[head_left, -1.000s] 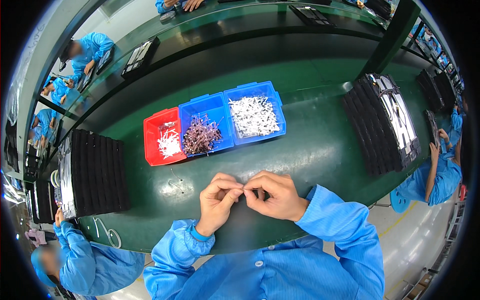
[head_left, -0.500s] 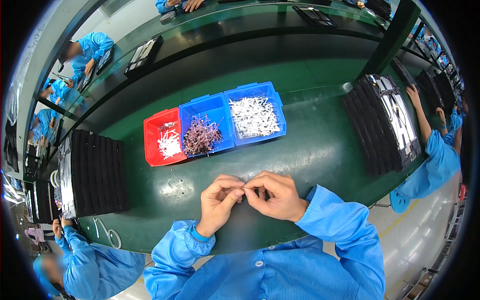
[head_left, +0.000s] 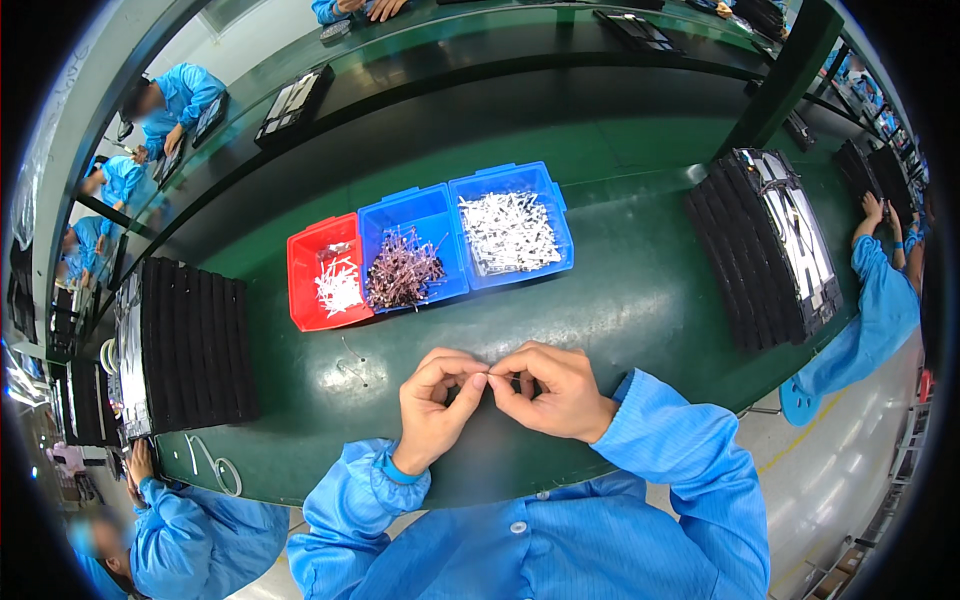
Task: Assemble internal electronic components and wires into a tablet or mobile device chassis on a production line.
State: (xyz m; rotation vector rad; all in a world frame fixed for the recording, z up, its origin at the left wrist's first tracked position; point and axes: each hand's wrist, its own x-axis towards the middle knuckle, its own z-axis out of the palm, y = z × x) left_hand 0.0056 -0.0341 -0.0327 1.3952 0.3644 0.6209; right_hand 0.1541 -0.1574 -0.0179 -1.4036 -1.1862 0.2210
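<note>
In front of the open blue plastic bin [head_left: 410, 208] of brownish wires, in the head view, the left hand [head_left: 438, 408] and right hand [head_left: 552, 393] pinch a thin wire-like piece [head_left: 489, 374] between their fingertips; its handling looks unfinished, with plenty of wires left. The bin stands on a glossy green tabletop [head_left: 630, 310], between tall black padded stacks [head_left: 205, 345]; blue-clad co-workers [head_left: 205, 530] sit beyond both stacks.

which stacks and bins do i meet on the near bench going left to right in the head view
left black stack → red bin → middle blue bin of reddish-brown parts → right blue bin of white parts → right black stack
</note>
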